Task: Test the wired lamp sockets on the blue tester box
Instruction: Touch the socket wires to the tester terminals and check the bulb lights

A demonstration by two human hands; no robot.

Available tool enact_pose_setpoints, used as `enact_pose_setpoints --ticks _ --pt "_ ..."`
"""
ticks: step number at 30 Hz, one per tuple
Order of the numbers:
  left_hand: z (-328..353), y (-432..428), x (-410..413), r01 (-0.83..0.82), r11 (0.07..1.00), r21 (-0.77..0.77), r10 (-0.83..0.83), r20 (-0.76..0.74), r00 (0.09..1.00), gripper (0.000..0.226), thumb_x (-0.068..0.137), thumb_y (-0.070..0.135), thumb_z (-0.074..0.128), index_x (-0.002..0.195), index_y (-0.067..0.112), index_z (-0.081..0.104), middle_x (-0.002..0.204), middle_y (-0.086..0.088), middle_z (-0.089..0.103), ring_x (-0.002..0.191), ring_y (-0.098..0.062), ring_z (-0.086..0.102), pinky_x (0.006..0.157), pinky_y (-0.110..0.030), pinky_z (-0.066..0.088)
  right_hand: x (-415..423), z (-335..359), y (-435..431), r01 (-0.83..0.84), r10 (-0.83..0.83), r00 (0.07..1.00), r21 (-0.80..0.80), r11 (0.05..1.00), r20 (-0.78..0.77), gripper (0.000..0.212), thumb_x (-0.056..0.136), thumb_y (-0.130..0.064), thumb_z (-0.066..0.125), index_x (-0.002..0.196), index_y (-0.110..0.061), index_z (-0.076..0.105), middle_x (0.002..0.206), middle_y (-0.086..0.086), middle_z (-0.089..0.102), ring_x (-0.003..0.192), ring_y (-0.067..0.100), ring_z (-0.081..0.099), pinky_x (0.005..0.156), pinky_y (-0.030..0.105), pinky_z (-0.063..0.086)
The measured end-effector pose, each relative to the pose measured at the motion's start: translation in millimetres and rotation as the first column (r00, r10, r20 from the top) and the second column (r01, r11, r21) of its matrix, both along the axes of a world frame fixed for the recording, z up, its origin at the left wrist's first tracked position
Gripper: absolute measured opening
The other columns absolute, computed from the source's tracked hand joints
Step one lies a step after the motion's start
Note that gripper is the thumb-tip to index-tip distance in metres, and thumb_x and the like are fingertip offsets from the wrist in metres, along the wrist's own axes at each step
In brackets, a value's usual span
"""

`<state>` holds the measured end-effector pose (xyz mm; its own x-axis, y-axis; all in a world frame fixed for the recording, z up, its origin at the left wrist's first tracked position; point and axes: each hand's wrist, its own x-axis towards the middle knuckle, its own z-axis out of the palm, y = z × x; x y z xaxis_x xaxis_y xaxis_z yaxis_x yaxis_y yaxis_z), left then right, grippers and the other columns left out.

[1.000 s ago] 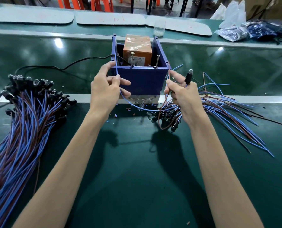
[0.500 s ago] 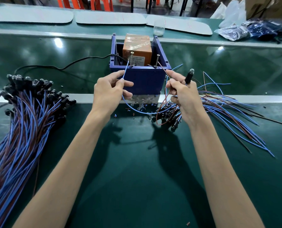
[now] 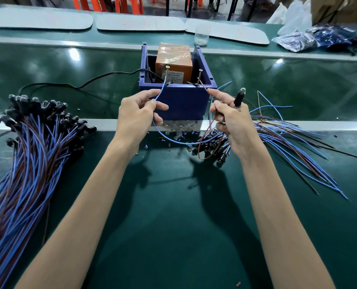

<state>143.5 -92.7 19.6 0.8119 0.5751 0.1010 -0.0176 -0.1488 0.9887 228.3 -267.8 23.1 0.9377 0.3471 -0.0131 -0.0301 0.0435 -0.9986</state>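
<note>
The blue tester box [image 3: 184,103] stands at upper centre of the frame on the green tabletop [image 3: 173,205], with the lamp socket [image 3: 237,100] held upright just to its right.

A second ago the blue wire [image 3: 160,93] ran up beside the box's left corner. Now our left hand [image 3: 139,117], thumb and forefinger clamped on it, has brought its tip to the foot of the left screw post [image 3: 166,74]. Our right hand [image 3: 234,124] has its fingers curled round the socket, and the forefinger steers the brown wire [image 3: 204,88] up to the right screw post [image 3: 199,77]. We judge that both leads are at the contacts, or very nearly so, which means the test of this socket is under way. We cannot tell whether its bulb glows.

We count:
- one box
- two screw posts on its front rim
- one orange block [image 3: 173,63] inside it
- one socket in hand, with two leads

Further out, one black cord [image 3: 102,77] runs in from the left. There is one large bundle [image 3: 33,147] of wired sockets at the left edge and one looser pile [image 3: 288,138] at right. Both have too many sockets to count. Along the top of the frame are one clear cup [image 3: 201,36] and three pale boards [image 3: 140,22].
</note>
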Motion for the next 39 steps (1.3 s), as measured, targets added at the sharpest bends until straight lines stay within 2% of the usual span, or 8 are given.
enact_pose_setpoints --ticks 6,17,23,39 --pt "-0.4 1.8 1.4 -0.021 1.000 0.003 0.021 -0.003 1.000 0.032 0.097 0.000 0.039 0.106 0.018 0.063 0.068 0.009 0.063 0.041 -0.001 0.047 0.054 -0.015 0.046 1.0 -0.7 -1.0 -0.024 0.024 1.000 0.050 0.998 -0.011 0.035 0.098 0.001 0.039 0.110 -0.020 0.065 0.070 -0.003 0.049 0.051 0.003 0.028 0.039 0.012 0.021" --pt "-2.2 5.9 0.8 -0.020 1.000 0.016 0.020 0.007 1.000 0.042 0.098 -0.001 0.034 0.092 0.029 0.063 0.070 0.006 0.053 0.041 -0.001 0.043 0.051 -0.015 0.044 0.8 -0.9 -1.1 -0.021 0.024 0.999 0.074 0.997 -0.042 0.037 0.096 0.004 0.037 0.109 -0.015 0.066 0.068 -0.002 0.047 0.052 0.005 0.024 0.038 0.012 0.021" --pt "-1.3 6.1 0.3 -0.016 1.000 0.012 0.016 -0.007 1.000 0.040 0.098 -0.001 0.033 0.098 0.023 0.065 0.071 0.005 0.051 0.041 -0.001 0.042 0.050 -0.014 0.043 3.3 -0.6 -3.1 -0.002 0.008 0.998 0.093 0.996 -0.058 0.038 0.093 0.006 0.036 0.107 -0.013 0.066 0.066 -0.002 0.042 0.049 0.004 0.022 0.036 0.012 0.020" --pt "3.4 4.3 -1.9 0.007 1.000 -0.005 -0.007 -0.027 1.000 0.040 0.099 -0.002 0.031 0.099 0.021 0.065 0.070 0.005 0.047 0.041 -0.001 0.038 0.050 -0.014 0.041 1.9 0.7 -2.4 -0.007 0.011 0.998 0.069 0.998 -0.060 0.039 0.093 0.005 0.035 0.104 -0.015 0.067 0.065 -0.003 0.041 0.050 0.004 0.019 0.036 0.012 0.019"
